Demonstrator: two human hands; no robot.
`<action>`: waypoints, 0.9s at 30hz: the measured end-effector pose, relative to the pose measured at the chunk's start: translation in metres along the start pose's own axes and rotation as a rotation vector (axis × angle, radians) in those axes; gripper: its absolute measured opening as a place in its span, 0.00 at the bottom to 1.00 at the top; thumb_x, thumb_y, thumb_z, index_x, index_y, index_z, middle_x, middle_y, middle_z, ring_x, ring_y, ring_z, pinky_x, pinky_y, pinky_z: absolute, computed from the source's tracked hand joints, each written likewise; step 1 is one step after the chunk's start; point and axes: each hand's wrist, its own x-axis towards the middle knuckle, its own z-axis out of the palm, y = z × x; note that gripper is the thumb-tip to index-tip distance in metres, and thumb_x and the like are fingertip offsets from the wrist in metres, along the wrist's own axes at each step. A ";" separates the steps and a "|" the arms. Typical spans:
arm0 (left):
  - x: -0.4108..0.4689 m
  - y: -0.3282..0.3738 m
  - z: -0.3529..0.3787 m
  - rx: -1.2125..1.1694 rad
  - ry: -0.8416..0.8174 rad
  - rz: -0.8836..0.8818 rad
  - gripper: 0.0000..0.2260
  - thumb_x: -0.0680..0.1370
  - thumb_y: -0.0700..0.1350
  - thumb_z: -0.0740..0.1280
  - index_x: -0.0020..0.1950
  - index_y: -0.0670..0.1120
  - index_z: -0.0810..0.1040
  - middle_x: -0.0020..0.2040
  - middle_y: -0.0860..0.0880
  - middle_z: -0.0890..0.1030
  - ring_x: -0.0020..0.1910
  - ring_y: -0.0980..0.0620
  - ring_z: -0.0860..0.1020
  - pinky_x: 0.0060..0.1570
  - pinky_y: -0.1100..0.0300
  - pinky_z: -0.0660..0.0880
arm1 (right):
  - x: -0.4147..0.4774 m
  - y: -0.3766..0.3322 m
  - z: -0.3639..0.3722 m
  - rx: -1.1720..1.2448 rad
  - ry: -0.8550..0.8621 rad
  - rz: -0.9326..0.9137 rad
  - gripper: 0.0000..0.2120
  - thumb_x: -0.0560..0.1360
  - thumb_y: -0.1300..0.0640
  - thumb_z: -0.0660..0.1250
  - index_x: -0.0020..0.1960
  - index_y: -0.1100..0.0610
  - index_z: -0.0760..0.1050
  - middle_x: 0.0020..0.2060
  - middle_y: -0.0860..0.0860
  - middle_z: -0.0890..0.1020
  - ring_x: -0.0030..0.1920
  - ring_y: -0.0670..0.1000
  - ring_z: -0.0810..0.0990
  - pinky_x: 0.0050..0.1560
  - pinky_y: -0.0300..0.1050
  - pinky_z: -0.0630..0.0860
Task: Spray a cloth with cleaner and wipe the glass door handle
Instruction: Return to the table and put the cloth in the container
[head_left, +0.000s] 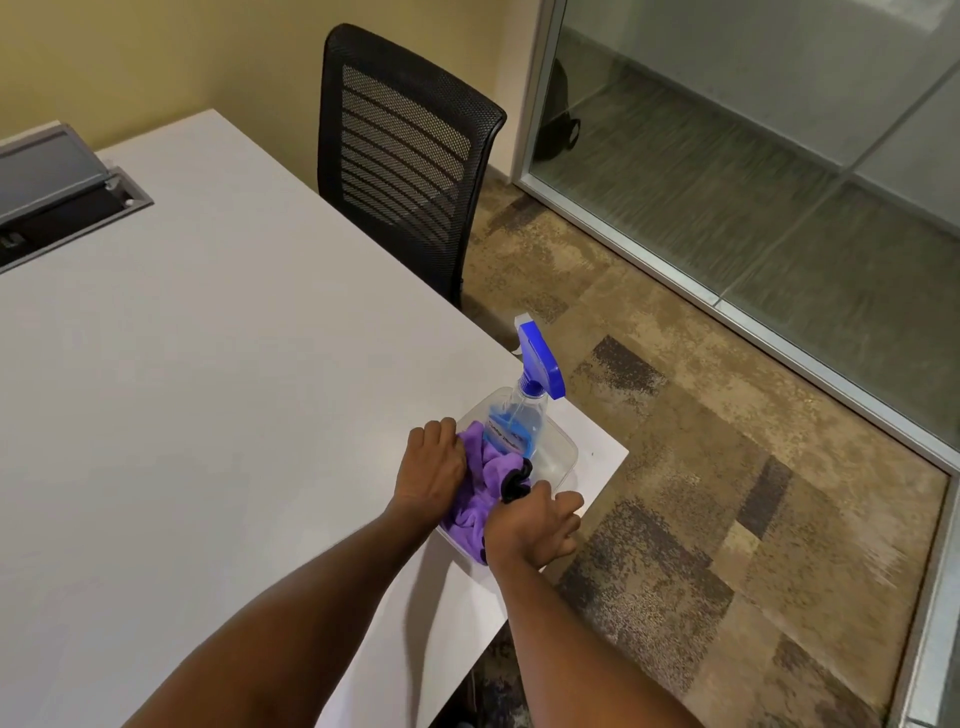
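A clear plastic tub (558, 457) sits at the near right corner of the white table (208, 389). Inside it stands a clear spray bottle (522, 415) with a blue trigger head and blue liquid, beside a crumpled purple cloth (475, 499) with a black edge. My left hand (434, 465) is closed on the cloth at the tub's left side. My right hand (535, 525) rests on the tub's near rim, thumb side against the cloth, fingers spread toward the table edge. No door handle is in view.
A black mesh office chair (408, 150) stands at the table's far side. A glass wall with a metal frame (727, 291) runs along the right over patterned carpet (701, 493). A grey cable box (52, 182) is set into the table at far left.
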 end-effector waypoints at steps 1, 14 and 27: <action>0.001 0.001 0.001 0.019 -0.006 -0.004 0.16 0.80 0.49 0.62 0.63 0.41 0.68 0.54 0.43 0.71 0.47 0.48 0.65 0.54 0.56 0.67 | 0.001 0.000 0.001 -0.020 0.001 -0.008 0.18 0.70 0.48 0.73 0.56 0.52 0.75 0.56 0.55 0.70 0.55 0.54 0.71 0.55 0.49 0.69; -0.002 0.002 -0.001 -0.322 0.109 -0.407 0.12 0.77 0.49 0.66 0.55 0.43 0.71 0.51 0.43 0.75 0.41 0.51 0.64 0.41 0.60 0.64 | 0.010 -0.003 0.014 -0.244 0.061 -0.090 0.27 0.67 0.41 0.75 0.58 0.53 0.71 0.56 0.55 0.71 0.54 0.53 0.72 0.50 0.48 0.71; 0.000 -0.002 0.003 -0.354 0.063 -0.504 0.16 0.76 0.56 0.67 0.51 0.43 0.71 0.49 0.44 0.77 0.41 0.50 0.67 0.40 0.57 0.64 | 0.011 0.001 0.004 -0.188 -0.058 -0.093 0.35 0.70 0.35 0.68 0.66 0.51 0.58 0.64 0.57 0.65 0.61 0.54 0.69 0.58 0.49 0.71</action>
